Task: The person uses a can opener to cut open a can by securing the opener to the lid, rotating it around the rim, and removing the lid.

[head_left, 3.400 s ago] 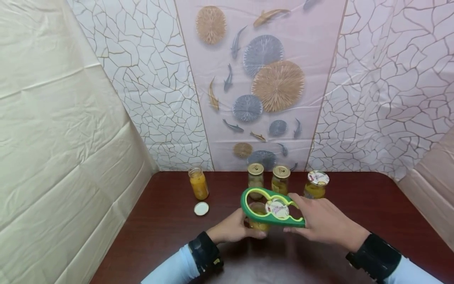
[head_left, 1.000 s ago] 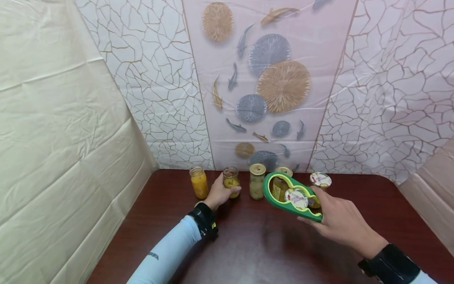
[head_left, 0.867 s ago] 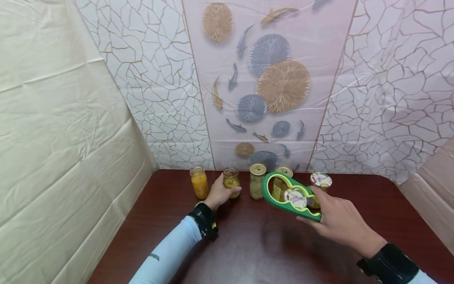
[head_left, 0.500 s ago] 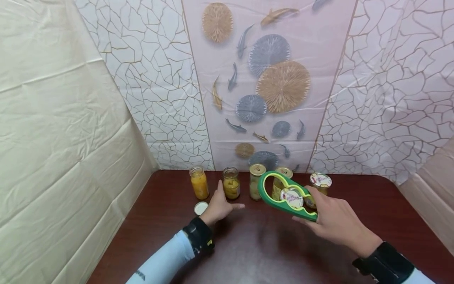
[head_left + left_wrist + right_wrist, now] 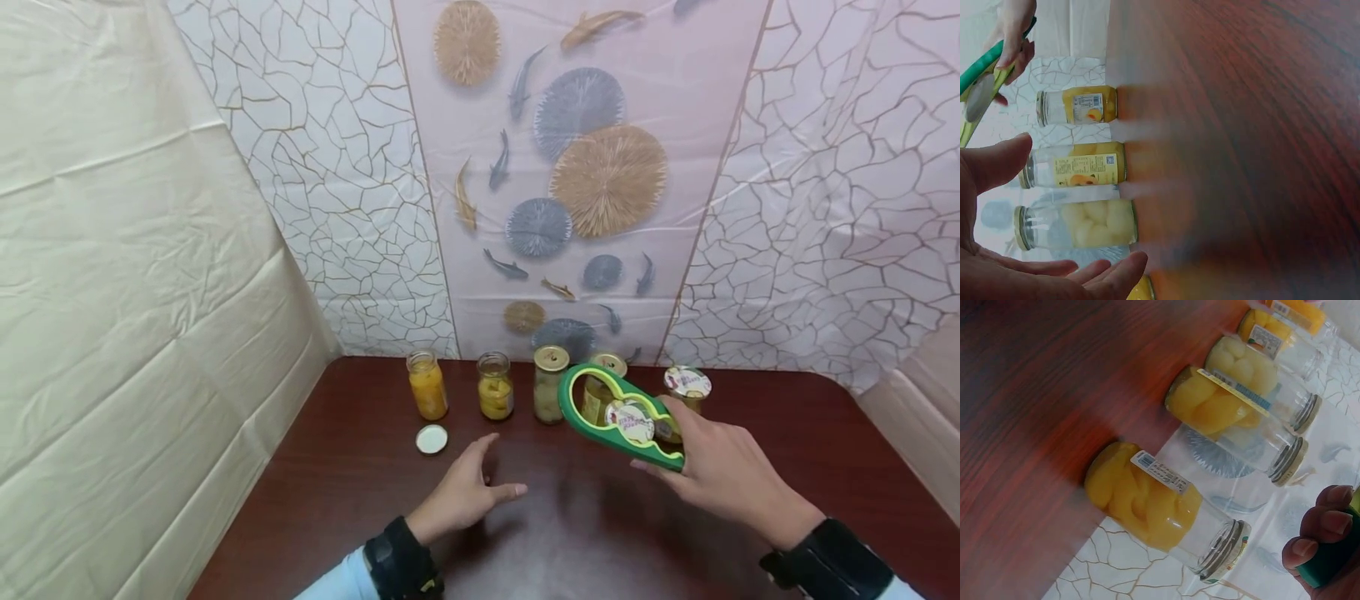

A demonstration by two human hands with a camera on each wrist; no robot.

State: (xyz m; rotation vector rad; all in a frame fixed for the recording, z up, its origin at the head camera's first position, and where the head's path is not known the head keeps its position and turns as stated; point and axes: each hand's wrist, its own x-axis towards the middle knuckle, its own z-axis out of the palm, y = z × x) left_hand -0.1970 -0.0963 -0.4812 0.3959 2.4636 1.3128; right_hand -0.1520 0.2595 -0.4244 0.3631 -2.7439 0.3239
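My left hand (image 5: 461,492) is over the table in front of the jars, thumb and fingers spread, touching nothing. Behind it stands an uncapped glass jar of yellow fruit (image 5: 495,396). My right hand (image 5: 731,471) grips a green multi-ring jar opener (image 5: 592,429) by its narrow end, raised off the table. A printed white lid (image 5: 632,421) sits within the opener's middle opening. Partly behind the opener is a gold-lidded jar of yellow fruit (image 5: 1210,406). In the right wrist view, only fingertips and part of the green handle show.
An open jar of orange fruit (image 5: 427,392) stands at the left, a white lid (image 5: 431,439) lying before it. A gold-lidded jar of pale round fruit (image 5: 549,392) stands mid-row. At right is a jar with a printed lid (image 5: 1147,500). A patterned cloth (image 5: 360,208) hangs behind.
My left hand set the open yellow-fruit jar down beside the orange one, let go and drew back toward me. My right hand moved right, still gripping the jar opener.
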